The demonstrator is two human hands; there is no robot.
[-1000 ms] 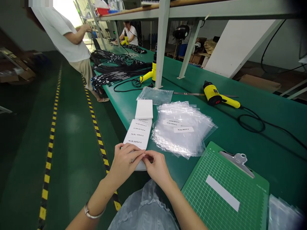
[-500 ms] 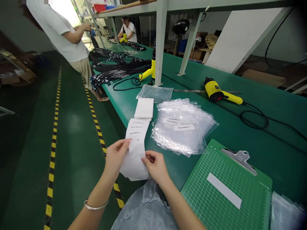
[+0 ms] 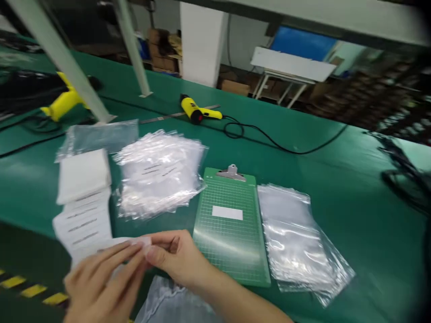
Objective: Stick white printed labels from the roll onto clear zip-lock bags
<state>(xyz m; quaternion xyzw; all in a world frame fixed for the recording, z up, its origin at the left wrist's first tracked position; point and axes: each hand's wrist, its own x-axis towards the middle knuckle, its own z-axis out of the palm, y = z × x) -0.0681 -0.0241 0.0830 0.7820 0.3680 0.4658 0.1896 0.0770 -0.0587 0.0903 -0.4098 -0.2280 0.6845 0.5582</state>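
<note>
A white strip of printed labels [image 3: 84,220] runs from a folded stack [image 3: 84,175] of the same strip toward me. My left hand [image 3: 104,287] is closed on the near part of the strip, its fingers reaching across it. My right hand [image 3: 183,258] pinches the strip's right end between thumb and forefinger, touching my left fingertips. Whether a single label has come loose there cannot be made out. Just beyond my hands lies a pile of clear zip bags [image 3: 161,175], the top ones labelled. A green clipboard [image 3: 232,251] with a blank white strip [image 3: 227,212] lies to the right.
More clear bags [image 3: 296,242] lie right of the clipboard. A yellow heat gun [image 3: 191,110] with a looping cord rests at the back, near a metal ruler [image 3: 168,116]. Another yellow heat gun [image 3: 65,103] stands by a shelf post [image 3: 67,63]. Dark cables [image 3: 407,175] lie far right.
My view has swung right, bringing the whole clipboard and the bags beside it into sight. My hands have come together at the strip's right edge, where they were apart before.
</note>
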